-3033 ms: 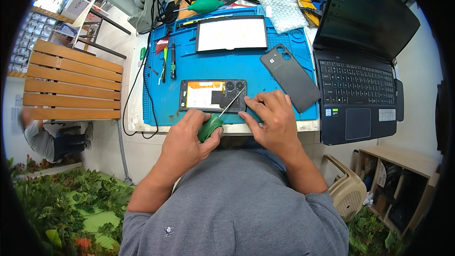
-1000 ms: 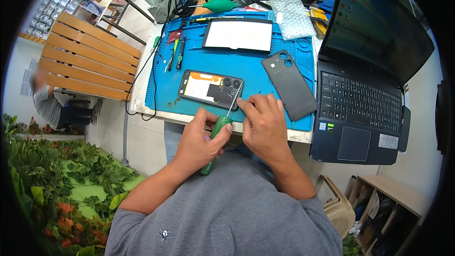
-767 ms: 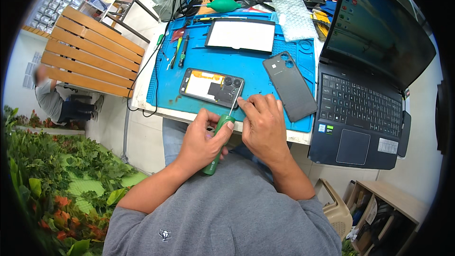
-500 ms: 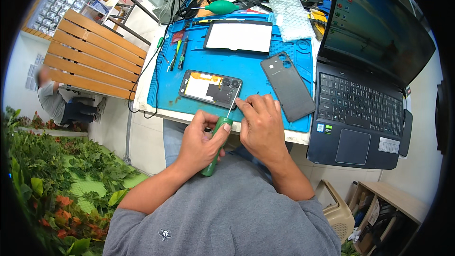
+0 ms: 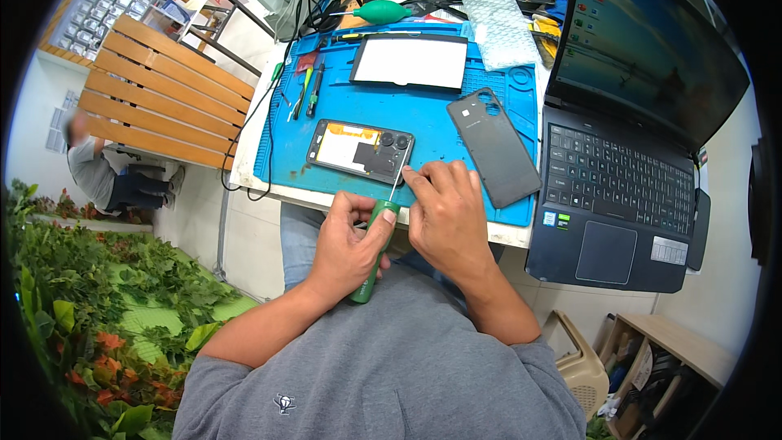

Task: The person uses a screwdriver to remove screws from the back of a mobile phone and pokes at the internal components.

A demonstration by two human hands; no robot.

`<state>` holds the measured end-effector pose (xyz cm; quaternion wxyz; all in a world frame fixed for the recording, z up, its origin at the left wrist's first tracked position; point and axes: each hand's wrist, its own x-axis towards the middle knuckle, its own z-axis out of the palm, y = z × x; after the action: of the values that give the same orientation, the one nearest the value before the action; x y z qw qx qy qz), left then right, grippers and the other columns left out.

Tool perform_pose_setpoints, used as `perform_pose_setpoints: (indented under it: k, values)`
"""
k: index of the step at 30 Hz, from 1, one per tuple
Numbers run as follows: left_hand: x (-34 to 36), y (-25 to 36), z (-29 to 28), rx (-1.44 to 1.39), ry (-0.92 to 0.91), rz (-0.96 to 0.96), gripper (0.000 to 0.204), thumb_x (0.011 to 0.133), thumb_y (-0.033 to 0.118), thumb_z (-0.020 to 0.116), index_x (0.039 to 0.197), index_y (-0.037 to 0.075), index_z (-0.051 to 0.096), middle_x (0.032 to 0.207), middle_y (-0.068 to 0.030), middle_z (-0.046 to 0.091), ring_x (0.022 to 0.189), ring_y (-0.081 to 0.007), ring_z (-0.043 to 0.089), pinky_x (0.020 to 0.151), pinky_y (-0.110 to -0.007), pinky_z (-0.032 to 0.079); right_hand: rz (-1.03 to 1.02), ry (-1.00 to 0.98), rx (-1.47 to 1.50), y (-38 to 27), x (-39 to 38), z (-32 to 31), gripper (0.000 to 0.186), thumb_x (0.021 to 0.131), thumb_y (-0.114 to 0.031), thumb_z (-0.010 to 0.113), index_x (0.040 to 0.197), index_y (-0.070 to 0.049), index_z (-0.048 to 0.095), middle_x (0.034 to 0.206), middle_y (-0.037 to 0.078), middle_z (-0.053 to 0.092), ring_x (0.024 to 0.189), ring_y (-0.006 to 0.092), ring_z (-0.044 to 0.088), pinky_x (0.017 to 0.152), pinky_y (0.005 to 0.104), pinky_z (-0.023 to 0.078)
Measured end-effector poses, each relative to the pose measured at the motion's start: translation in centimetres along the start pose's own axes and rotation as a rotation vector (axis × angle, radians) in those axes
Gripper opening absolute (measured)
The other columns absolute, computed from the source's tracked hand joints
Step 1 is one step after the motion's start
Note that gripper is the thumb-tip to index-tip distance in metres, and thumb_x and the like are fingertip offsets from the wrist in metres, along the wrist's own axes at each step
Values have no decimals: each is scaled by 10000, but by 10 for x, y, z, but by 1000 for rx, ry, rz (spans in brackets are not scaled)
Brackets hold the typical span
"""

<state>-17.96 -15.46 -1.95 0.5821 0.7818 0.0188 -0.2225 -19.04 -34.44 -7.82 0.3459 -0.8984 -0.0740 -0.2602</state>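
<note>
My left hand is wrapped round the green handle of a screwdriver. Its thin metal shaft slants up and away from me to the near right corner of an opened phone. That phone lies face down, its back off, showing two dark camera rings, a white battery area and an orange strip. Beside the shaft is my right hand, its fingers curled and its index fingertip close to the shaft and the phone's edge. Whatever those fingertips hold is too small to make out. A dark phone back cover lies to the right.
On the blue work mat are a white-faced flat panel and slim hand tools. Behind lie a green air blower and bubble wrap. An open laptop stands right. A person is at the far left.
The phone has shifted very slightly in the picture. Both hands and the screwdriver keep nearly the same pose, the right hand moving a touch to the left.
</note>
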Motion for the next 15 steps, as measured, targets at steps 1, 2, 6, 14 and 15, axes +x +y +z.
perform_pose_setpoints:
  k: [1,2,6,14,15]
  values:
    - [0,0,1,-8,3,3,431,1168,251,783,1338,-15,489,1174,-193,707,632,-148,725,475,-315,564,-1,1,-1,0,0,0,440,867,-43,780,1299,27,825,1137,112,707,1073,327,639,943,486,491]
    - [0,0,2,-15,6,5,434,1169,250,782,1344,-15,486,1182,-197,706,632,-149,726,475,-315,566,-2,1,-1,1,0,1,439,867,-45,778,1297,30,825,1138,115,707,1073,328,639,943,487,491]
    - [0,-3,1,-12,-9,17,436,1170,250,779,1353,-15,485,1199,-205,700,636,-151,729,473,-315,565,-4,9,9,0,0,1,432,868,-56,775,1285,45,825,1138,125,707,1074,334,640,942,489,492]
    - [4,-2,0,-30,-26,8,451,1171,253,777,1366,-25,480,1199,-211,691,640,-158,732,470,-317,566,12,10,13,-1,0,0,431,860,20,741,1281,19,835,1144,117,729,1067,325,648,938,483,487]
    - [3,-2,1,-29,-21,15,441,1178,260,768,1366,-17,481,1174,-201,692,630,-158,726,471,-317,570,13,7,13,-1,0,0,430,861,20,740,1279,19,835,1142,118,730,1067,325,649,938,483,487]
